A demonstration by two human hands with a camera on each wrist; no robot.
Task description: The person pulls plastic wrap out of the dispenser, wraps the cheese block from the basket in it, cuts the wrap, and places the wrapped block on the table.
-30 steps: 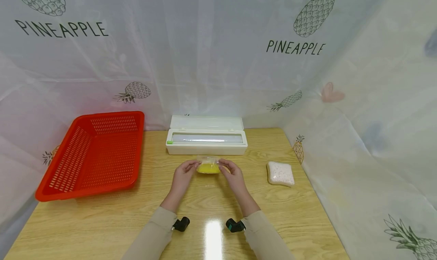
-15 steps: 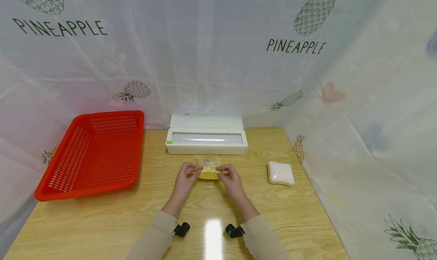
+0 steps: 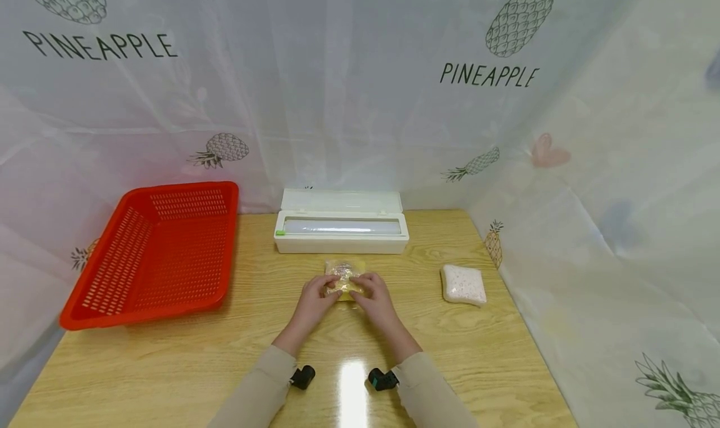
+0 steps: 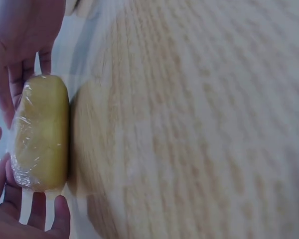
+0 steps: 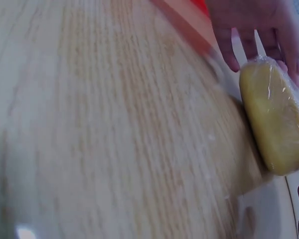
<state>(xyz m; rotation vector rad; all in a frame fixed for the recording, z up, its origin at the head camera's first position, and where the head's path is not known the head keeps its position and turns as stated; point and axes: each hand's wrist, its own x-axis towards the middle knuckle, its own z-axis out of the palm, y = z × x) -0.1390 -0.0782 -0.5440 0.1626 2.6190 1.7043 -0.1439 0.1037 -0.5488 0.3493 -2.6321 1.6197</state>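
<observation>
A rounded yellow block (image 4: 50, 129), wrapped in clear cling film, lies at the middle of the table in front of the white dispenser. My left hand (image 3: 316, 298) holds its left end, fingers bent over the top and thumb at the near side. At the other end my right hand (image 3: 375, 295) grips it in the same way. Crinkled film (image 3: 345, 270) shows on the block's top between the hands. In the right wrist view the block (image 5: 271, 114) stands between both hands, with the right hand mostly cut off by the frame.
Behind the hands stands a white cling film dispenser (image 3: 341, 245), its lid (image 3: 341, 200) raised and a film roll inside. A red plastic basket (image 3: 180, 253) is at the left. A pinkish-white wrapped block (image 3: 464, 285) lies on the wooden table (image 3: 478, 372) at the right.
The yellow block has come slightly nearer and turned its film-folded face upward. Both hands have moved down with it, their fingers shifting from the film's edges onto its top.
</observation>
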